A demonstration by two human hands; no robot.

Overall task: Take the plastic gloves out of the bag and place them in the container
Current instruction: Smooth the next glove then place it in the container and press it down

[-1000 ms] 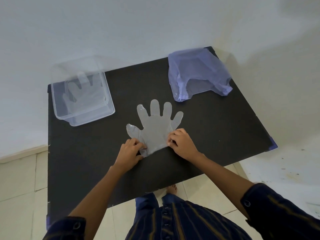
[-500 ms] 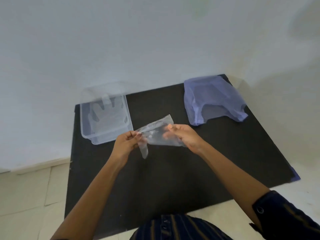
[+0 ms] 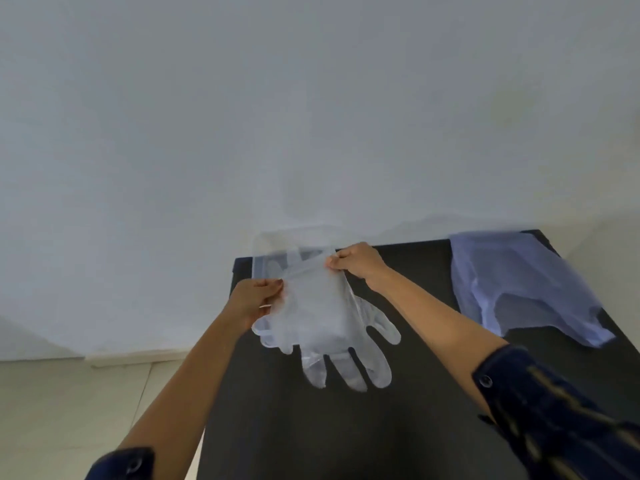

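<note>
A clear plastic glove [image 3: 332, 327] hangs in the air by its cuff, fingers pointing down toward me. My left hand [image 3: 258, 296] pinches the cuff's left corner and my right hand [image 3: 356, 259] pinches the right corner. The glove hangs over and in front of the clear plastic container [image 3: 268, 249] at the table's far left corner, hiding most of it. The pale purple plastic bag [image 3: 519, 285] lies slack at the far right of the table.
The black table [image 3: 433, 393] stands against a white wall [image 3: 311, 116]. Its left edge drops to a tiled floor [image 3: 69, 410]. My dark striped sleeves show at the bottom corners.
The glove went from flat on the table to lifted by both hands, then carried left and away to hang over the container. The camera tilted up toward the wall.
</note>
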